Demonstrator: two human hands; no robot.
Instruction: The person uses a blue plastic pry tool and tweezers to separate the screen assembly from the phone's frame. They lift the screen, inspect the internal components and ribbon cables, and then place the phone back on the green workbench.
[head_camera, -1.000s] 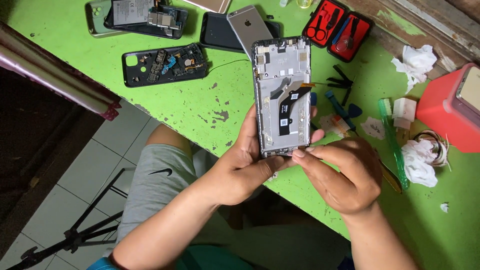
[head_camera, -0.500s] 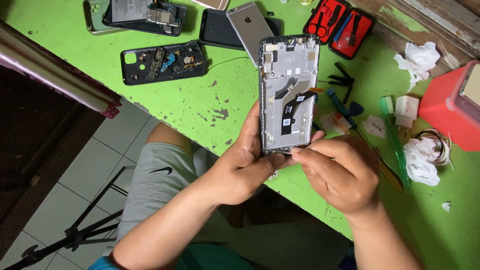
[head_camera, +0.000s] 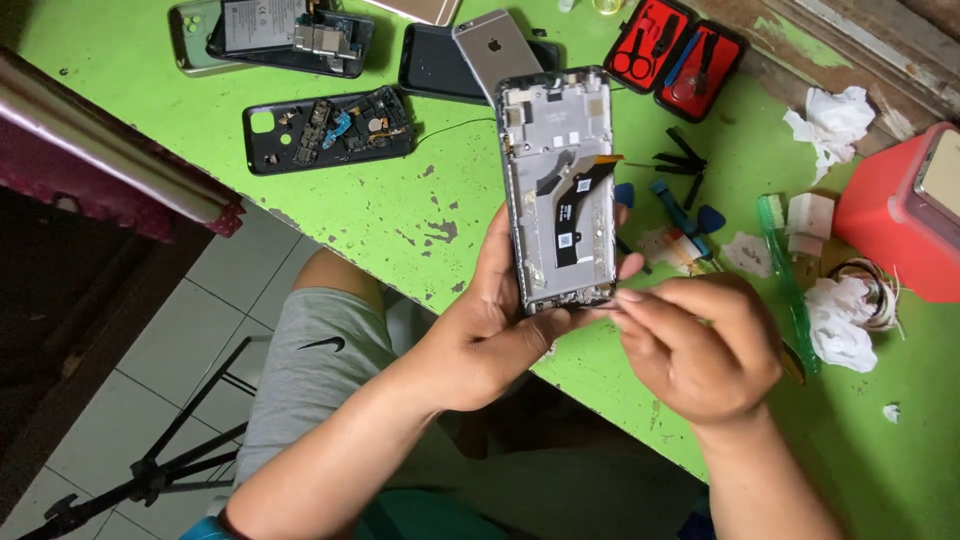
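1. The left hand is wrapped around the lower part of an opened phone frame; the thumb is pressed across its bottom edge and the fingers support it from behind, so that the bare inside is kept upright and turned toward the camera.
2. The right hand is curled, its fingertips pinched together at the frame's lower right corner. Whether something small is gripped between them cannot be told.
3. The frame is held above the edge of the green table, not resting on it, seemingly so that its bottom end can be reached from the side.
4. A black flex cable with an orange tip is seen running across the frame's grey inside.
5. Just beyond the right hand, blue picks and small tools are laid within easy reach, beside crumpled white tissues.
6. Farther off, a black back cover with loose parts, other phones and an open red tool case are set aside at the far edge.
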